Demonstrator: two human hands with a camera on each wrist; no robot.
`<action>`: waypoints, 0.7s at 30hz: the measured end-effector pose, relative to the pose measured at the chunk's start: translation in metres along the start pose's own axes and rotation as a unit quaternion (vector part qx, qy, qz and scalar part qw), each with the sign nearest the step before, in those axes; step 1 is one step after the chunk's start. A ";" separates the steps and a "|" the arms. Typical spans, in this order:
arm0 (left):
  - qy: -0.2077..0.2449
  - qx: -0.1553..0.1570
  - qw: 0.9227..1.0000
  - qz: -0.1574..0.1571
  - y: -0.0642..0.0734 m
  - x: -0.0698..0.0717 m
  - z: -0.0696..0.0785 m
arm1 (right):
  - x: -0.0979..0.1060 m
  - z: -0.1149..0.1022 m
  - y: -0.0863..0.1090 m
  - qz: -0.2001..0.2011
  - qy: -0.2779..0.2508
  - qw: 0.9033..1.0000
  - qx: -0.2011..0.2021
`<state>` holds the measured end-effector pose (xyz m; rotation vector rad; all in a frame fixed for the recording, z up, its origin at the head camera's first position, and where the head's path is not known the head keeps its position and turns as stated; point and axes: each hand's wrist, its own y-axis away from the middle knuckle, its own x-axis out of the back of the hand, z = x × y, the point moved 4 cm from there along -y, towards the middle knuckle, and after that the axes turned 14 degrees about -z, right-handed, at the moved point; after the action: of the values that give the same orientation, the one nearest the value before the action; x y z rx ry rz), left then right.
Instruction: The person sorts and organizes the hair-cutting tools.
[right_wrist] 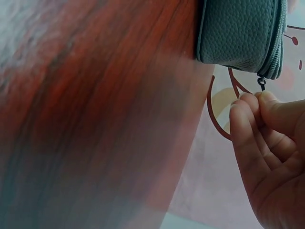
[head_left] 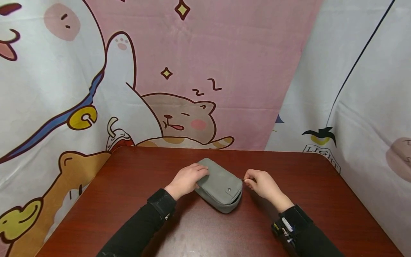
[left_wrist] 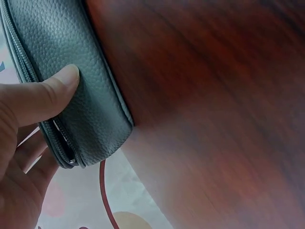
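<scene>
A grey-green pebbled leather zipper pouch (head_left: 219, 184) lies flat and slanted on the table, with a snap-button tab at its near end. My left hand (head_left: 187, 178) grips its left edge, fingers over the top; in the left wrist view the thumb (left_wrist: 64, 86) presses the side wall just past the zipper (left_wrist: 59, 136). At the pouch's right corner, my right hand (head_left: 263, 184) pinches the zipper pull (right_wrist: 261, 85) between thumb and fingertips. A narrow gap shows under the lid at the near right end in the head view.
The reddish-brown wooden table (head_left: 144, 200) extends around the pouch on all sides. Behind it hangs a cartoon-print cloth (head_left: 244, 71), with a white cloth (head_left: 363, 107) at the right. A dark device (head_left: 285, 228) sits on the right sleeve.
</scene>
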<state>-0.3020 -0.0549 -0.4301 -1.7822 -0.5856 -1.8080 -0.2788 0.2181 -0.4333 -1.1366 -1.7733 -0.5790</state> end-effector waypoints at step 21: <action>0.002 0.005 1.000 0.008 0.002 -0.002 0.000 | 0.005 -0.014 0.016 -0.009 0.081 0.996 0.043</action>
<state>-0.3004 -0.0567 -0.4320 -1.7728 -0.5764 -1.7945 -0.2591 0.2174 -0.4235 -0.9870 -1.6549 -0.5842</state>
